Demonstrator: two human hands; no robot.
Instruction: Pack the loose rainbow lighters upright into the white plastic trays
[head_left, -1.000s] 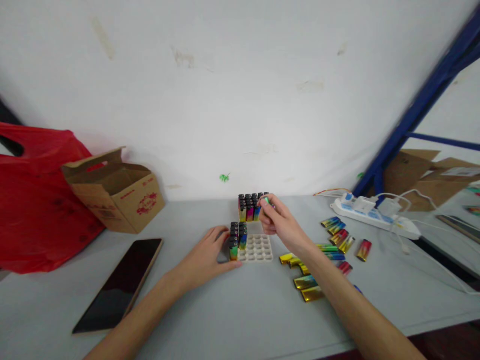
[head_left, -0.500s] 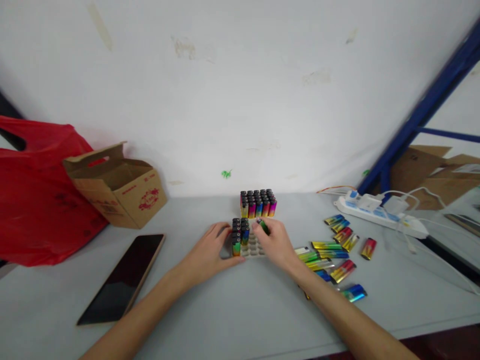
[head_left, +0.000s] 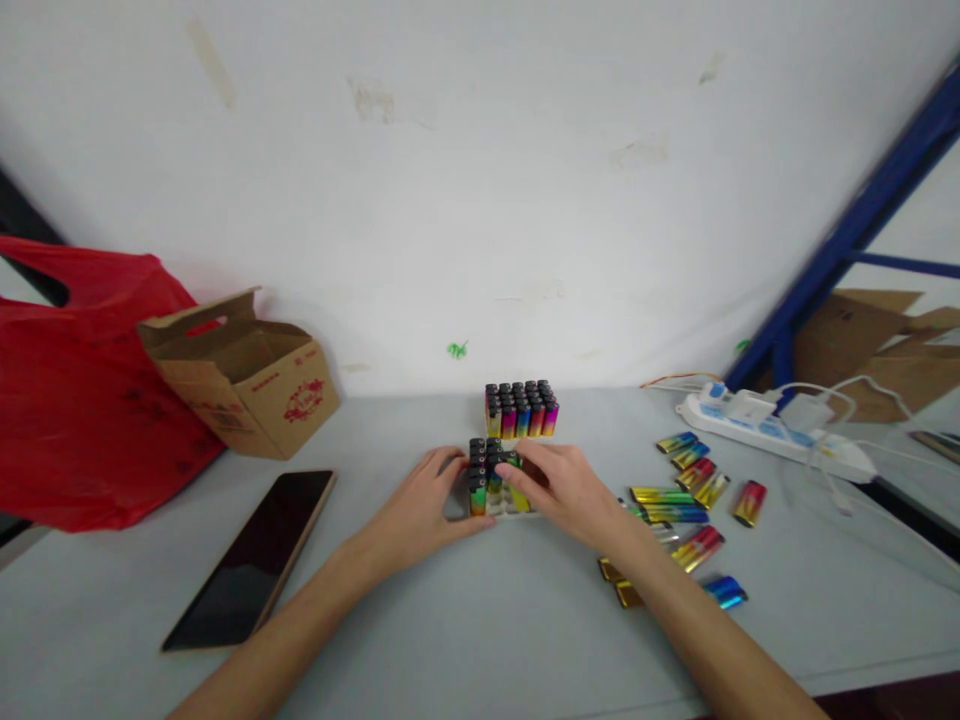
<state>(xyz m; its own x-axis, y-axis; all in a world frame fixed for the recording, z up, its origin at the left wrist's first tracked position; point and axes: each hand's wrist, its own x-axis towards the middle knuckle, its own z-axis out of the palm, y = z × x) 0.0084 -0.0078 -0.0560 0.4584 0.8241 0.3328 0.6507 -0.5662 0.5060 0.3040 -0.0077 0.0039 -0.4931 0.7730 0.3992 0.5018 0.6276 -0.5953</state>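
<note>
A pale tray (head_left: 510, 514) with rows of round-edged slots lies in front of me. Black-topped, colourful lighters (head_left: 478, 480) stand upright in its left part. My left hand (head_left: 424, 498) curves round the tray's left side, fingers at the standing lighters and thumb along the front edge. Over the right part of the tray, my right hand (head_left: 562, 485) pinches a yellow-green lighter (head_left: 519, 492) between thumb and fingers; it is upright or nearly so, and its lower end is at the slots. My right hand covers some of the tray's right side.
Behind the tray stands a full block of lighters (head_left: 522, 412). Loose lighters (head_left: 694, 475) lie to the right, some under my right forearm. A phone (head_left: 251, 560), an open carton (head_left: 247, 380) and a red bag (head_left: 97, 390) are left. A power strip (head_left: 780, 437) with cables is right.
My right hand has turned and moved slightly over the tray; the lighter in it was dark green and tilted, and a yellow-green one now stands upright. My left hand stays by the tray.
</note>
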